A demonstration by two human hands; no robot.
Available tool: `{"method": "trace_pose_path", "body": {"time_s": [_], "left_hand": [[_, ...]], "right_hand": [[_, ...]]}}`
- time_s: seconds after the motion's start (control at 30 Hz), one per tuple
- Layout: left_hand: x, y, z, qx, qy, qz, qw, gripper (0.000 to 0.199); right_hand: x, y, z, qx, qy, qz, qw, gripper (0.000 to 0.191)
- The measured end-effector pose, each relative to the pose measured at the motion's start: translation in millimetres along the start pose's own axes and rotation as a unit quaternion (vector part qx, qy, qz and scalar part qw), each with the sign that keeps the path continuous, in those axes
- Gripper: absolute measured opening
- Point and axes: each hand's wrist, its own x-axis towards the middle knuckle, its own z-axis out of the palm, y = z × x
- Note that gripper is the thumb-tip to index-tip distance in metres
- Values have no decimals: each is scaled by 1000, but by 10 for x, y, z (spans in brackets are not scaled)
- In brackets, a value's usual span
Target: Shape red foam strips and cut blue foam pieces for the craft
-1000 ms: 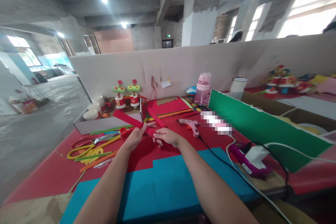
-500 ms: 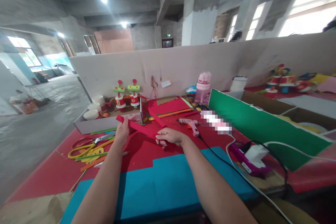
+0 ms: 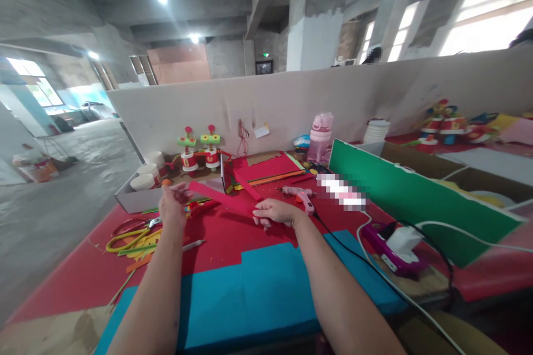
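Note:
My right hand [image 3: 272, 213] pinches one end of a red strip [image 3: 219, 195], which stretches up and to the left above the red table [image 3: 225, 247]. Just left of the strip's far end, my left hand [image 3: 174, 199] has its fingers apart and holds nothing. A second red strip [image 3: 249, 184] lies behind the held one. To the right of my right hand rests a pink glue gun [image 3: 303, 196]. Scissors with yellow and red handles [image 3: 129, 238] lie near my left forearm, beside a white pen [image 3: 194, 244].
Blue sheets [image 3: 250, 294] cover the near edge. Two cup figures [image 3: 211, 156] stand in a white tray [image 3: 137, 204] with white cups. A green panel [image 3: 408, 194], a purple power strip [image 3: 395, 258] with cables and a pink bottle [image 3: 320, 136] are on the right.
My left hand has let go of the red strip's left end and moved left, its fingers now apart. My right hand still holds the strip and has shifted slightly right.

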Motion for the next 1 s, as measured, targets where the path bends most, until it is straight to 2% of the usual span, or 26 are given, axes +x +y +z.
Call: {"method": "trace_pose_path", "body": {"time_s": [0.07, 0.1, 0.17, 0.23, 0.3, 0.33, 0.4, 0.53, 0.63, 0.8, 1.0], "left_hand": [[10, -23, -5, 29, -16, 13, 999, 55], [-21, -42, 23, 56, -38, 16, 998, 54], [-146, -88, 136, 116, -112, 10, 987, 55], [-323, -133, 289, 166, -222, -22, 960, 58], [-501, -158, 431, 209, -342, -30, 916, 58], [-577, -161, 485, 223, -388, -20, 894, 55], [-686, -153, 551, 236, -440, -3, 866, 48], [-748, -122, 557, 212, -468, -48, 857, 48], [-737, -113, 532, 207, -484, -61, 848, 48], [-728, -130, 506, 206, -494, -109, 838, 46], [-706, -147, 488, 227, -517, -119, 817, 41]], "right_hand": [[69, 7, 39, 32, 114, -54, 991, 36], [118, 10, 72, 53, 178, -92, 978, 36], [225, 20, 158, 103, 266, -159, 945, 35], [317, 34, 254, 148, 286, -197, 926, 35], [378, 51, 340, 191, 274, -205, 920, 38], [396, 60, 375, 207, 265, -202, 920, 40], [416, 72, 426, 227, 240, -189, 925, 43], [422, 80, 463, 243, 170, -159, 942, 46], [431, 90, 462, 231, 154, -156, 948, 48], [432, 103, 411, 202, 194, -168, 945, 43], [332, 39, 282, 174, 275, -166, 931, 38]]}}
